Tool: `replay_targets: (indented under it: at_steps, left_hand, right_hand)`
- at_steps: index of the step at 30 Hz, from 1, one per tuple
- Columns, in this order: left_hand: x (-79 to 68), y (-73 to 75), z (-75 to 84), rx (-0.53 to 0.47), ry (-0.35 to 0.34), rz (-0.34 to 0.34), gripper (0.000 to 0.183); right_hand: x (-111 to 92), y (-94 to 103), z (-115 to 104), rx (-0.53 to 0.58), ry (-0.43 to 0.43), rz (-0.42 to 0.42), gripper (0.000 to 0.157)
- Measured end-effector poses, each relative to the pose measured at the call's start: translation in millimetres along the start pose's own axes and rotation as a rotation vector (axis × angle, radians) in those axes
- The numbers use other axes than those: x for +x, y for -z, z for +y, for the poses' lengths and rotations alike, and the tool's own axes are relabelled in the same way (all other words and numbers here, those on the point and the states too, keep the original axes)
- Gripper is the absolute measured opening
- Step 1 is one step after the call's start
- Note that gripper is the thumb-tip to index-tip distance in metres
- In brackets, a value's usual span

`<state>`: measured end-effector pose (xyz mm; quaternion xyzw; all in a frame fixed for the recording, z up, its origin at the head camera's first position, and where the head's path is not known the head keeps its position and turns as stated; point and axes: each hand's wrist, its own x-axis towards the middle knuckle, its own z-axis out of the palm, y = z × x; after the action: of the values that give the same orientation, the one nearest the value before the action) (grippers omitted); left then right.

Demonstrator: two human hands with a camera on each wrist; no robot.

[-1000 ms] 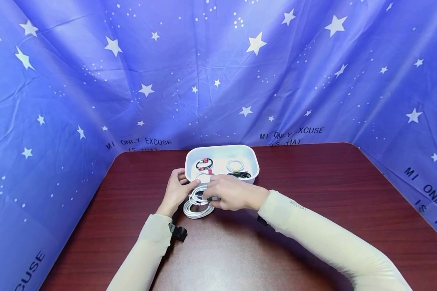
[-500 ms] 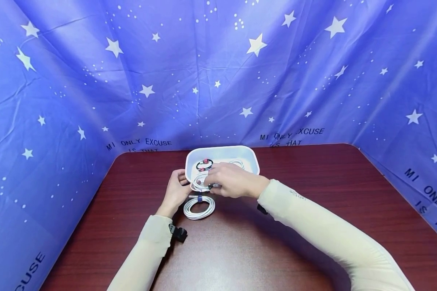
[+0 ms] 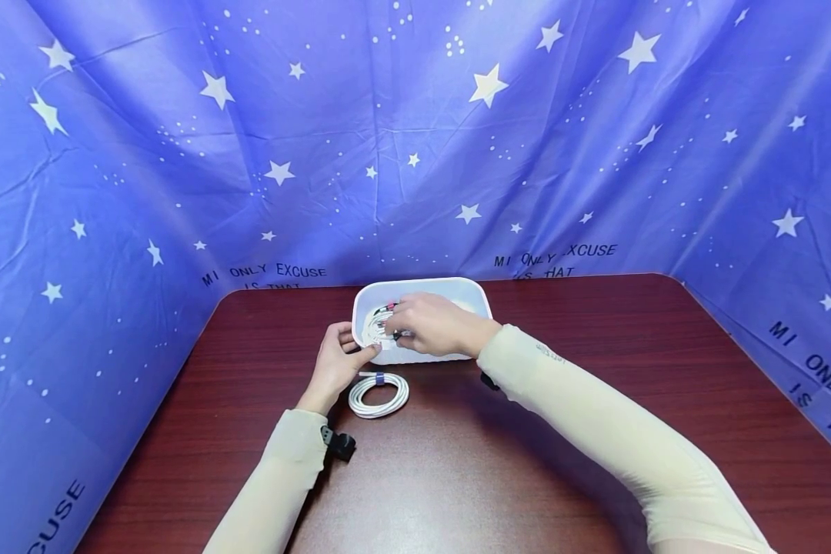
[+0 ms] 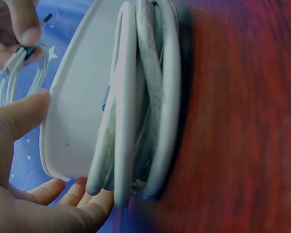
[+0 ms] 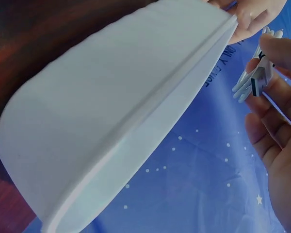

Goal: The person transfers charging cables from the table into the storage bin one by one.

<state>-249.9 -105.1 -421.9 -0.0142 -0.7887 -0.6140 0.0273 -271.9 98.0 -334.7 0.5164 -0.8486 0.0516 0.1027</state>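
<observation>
My right hand [image 3: 439, 323] is over the inside of a white plastic bin [image 3: 429, 358]. It pinches a small coiled white USB cable [image 5: 261, 80] with a black tie, thumb against fingers, and the metal plug shows in the right wrist view. My left hand [image 3: 335, 362] holds the bin's near left corner, its thumb at the rim and its fingers against the outer side. A thicker white cable coil [image 3: 378, 412] with a blue strap lies on the table just in front of the bin. The right hand hides most of what lies inside.
A dark cable with a red tie [image 3: 391, 306] shows in part inside the bin. The bin stands near the back edge of the reddish-brown table [image 3: 595, 346]. Behind it hangs a blue curtain [image 3: 415, 115] with white stars.
My right hand has carried the small white cable from above the thicker coil, over the front rim and into the space above the bin. The left hand stays at the corner.
</observation>
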Motion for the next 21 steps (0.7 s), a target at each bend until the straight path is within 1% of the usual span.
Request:
replay_targets:
  at_steps: [5, 11, 16, 21]
  left_hand:
    - [0.6, 0.4, 0.5, -0.006, 0.014, 0.001, 0.062]
    - [0.5, 0.8, -0.1, -0.019, 0.017, 0.002, 0.062]
    - [0.2, 0.0, -0.8, -0.026, 0.008, -0.006, 0.063]
    - [-1.2, -0.1, 0.3, -0.025, 0.004, -0.002, 0.064]
  right_hand:
    - [9, -0.3, 8, 0.008, -0.019, -0.012, 0.016]
    - [21, -1.1, 17, 0.009, -0.056, -0.033, 0.013]
    - [26, -4.0, 25, -0.005, -0.112, -0.069, 0.010]
    - [31, -9.4, 32, -0.013, -0.133, -0.111, 0.009]
